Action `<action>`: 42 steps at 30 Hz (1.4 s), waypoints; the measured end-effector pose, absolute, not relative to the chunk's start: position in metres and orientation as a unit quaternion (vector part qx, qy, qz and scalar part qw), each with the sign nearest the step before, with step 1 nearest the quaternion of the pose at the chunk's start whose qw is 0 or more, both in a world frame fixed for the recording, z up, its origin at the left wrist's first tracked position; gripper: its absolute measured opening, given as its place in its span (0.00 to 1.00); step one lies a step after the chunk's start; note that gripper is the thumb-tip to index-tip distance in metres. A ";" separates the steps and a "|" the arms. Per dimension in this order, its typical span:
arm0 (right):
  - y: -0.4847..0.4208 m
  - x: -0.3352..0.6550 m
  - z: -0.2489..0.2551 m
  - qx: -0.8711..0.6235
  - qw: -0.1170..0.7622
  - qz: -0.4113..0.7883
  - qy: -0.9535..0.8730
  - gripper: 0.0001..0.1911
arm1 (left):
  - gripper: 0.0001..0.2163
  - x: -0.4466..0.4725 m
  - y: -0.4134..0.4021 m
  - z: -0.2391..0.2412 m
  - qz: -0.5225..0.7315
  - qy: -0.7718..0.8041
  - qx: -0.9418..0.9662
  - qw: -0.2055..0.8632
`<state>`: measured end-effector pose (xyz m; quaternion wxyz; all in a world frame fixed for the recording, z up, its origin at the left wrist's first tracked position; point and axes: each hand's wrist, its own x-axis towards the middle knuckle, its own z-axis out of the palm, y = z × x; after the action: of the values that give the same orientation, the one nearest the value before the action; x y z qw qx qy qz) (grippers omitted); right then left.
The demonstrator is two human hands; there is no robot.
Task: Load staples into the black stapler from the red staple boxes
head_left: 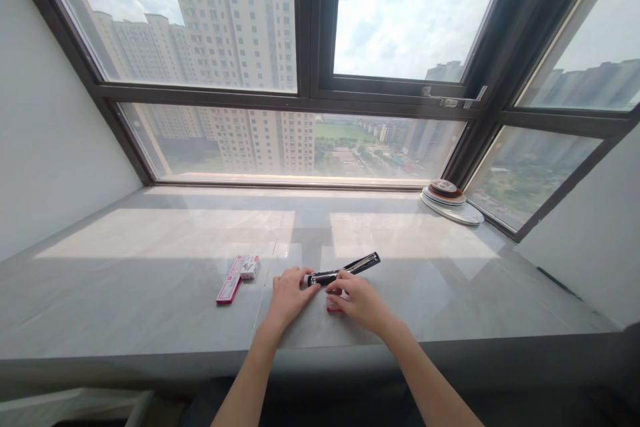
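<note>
A black stapler (pixel 367 261) lies opened out on the pale sill, its metal magazine showing and one arm pointing up to the right. My left hand (pixel 291 297) grips its left end, thumb on the near side and fingers on the far side. Over the stapler's middle is my right hand (pixel 357 300), its fingertips pinched together; whatever is between them is too small or hidden to make out. Directly beneath that hand sits a small red and white box (pixel 334 305), partly covered by the fingers.
Left of my hands, a red and white box (pixel 229 289) lies beside a small white box (pixel 250 267) that has a picture on it. Stacked round plates or lids (pixel 450 203) stand in the far right corner. Dark-framed windows (pixel 305 100) close off the back of the sill (pixel 150 307).
</note>
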<state>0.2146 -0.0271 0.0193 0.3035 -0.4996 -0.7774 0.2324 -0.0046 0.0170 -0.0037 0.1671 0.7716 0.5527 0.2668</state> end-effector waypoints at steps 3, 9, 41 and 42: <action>-0.013 0.211 0.020 -0.502 0.320 0.207 -0.776 0.07 | 0.12 0.000 0.002 -0.013 0.277 0.545 0.773 0.169; 0.003 0.208 0.014 -0.488 0.284 0.204 -0.800 0.06 | 0.11 0.001 -0.012 -0.015 0.289 0.551 0.765 0.166; -0.010 0.269 0.019 -0.526 0.408 0.430 -0.609 0.28 | 0.13 0.000 -0.010 -0.012 0.285 0.561 0.751 0.201; -0.004 0.261 0.025 -0.517 0.389 0.406 -0.645 0.25 | 0.13 0.000 -0.010 -0.012 0.287 0.559 0.752 0.199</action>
<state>0.2606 -0.0042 0.0247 0.3895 -0.5166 -0.6455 0.4060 -0.0001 -0.0104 -0.0125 0.1989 0.7517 0.5594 0.2871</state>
